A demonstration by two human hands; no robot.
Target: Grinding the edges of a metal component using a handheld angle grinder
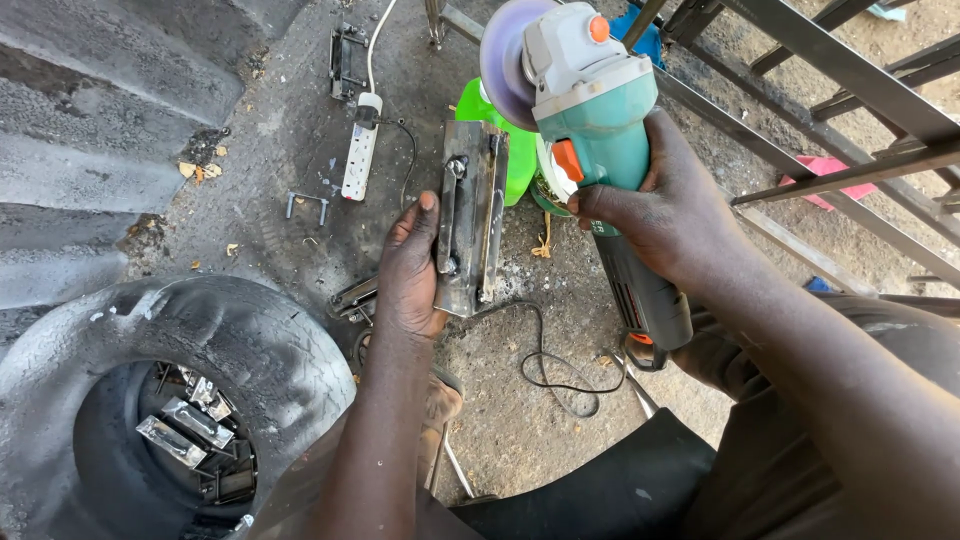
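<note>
Gripping teal grinder (pixel 590 110), grey latch plate (pixel 470 215)

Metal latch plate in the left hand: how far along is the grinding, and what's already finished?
Done: several similar metal pieces already lie inside the old tyre. In hand: the left hand holds up a metal latch plate, and the right hand grips a teal angle grinder, its disc off the plate. Left: whether this plate has been ground cannot be told; another metal piece lies on the ground.
</note>
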